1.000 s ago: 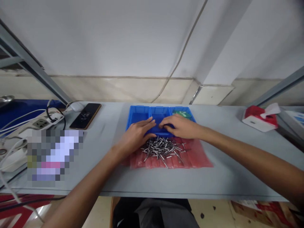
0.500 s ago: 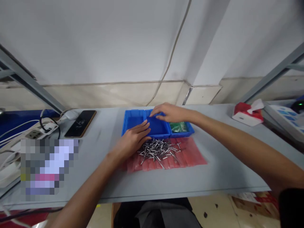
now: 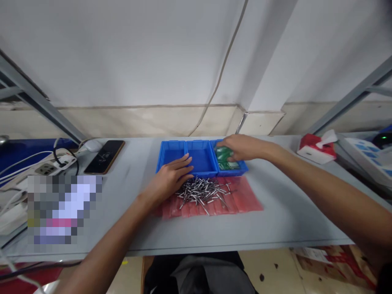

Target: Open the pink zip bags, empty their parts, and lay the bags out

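A blue plastic tray with three compartments stands on the grey table. My right hand is down in its right compartment, fingers curled over a shiny green packet, with more green packets beneath. My left hand lies on the tray's front rim and holds nothing, fingertips at the middle compartment. Just below that hand, a heap of steel rivets lies on flattened red plastic bags.
Left of the tray lie a black phone and a white power strip with cables. A blurred patch covers part of the table's left side. A red and white tissue box stands at the right.
My right hand has moved right from the middle compartment onto the green packets. My left hand has stayed almost still on the tray rim.
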A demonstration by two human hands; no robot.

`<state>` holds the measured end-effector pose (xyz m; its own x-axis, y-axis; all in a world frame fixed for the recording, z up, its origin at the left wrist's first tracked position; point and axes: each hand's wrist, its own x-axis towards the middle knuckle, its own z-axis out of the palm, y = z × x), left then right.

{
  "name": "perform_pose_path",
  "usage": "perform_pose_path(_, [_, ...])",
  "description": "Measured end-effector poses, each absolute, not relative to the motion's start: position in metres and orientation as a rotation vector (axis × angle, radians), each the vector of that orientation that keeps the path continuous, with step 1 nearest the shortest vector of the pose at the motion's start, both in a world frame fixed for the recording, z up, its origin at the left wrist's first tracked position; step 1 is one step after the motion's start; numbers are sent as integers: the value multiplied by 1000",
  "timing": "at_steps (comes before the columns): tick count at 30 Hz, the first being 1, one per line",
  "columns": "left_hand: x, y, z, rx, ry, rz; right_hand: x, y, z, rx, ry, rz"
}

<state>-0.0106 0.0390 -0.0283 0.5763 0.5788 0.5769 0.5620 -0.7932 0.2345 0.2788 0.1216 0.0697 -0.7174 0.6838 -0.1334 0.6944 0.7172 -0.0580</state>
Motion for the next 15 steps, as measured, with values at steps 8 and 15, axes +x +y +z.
perform_pose_path(8, [-17,13,8,2559,1132,1211,291,104,93,1224,3020,-213])
perform_pose_path(15, [2,-33,23,1745,1116,1346,240,46,106,1033,3227,-921])
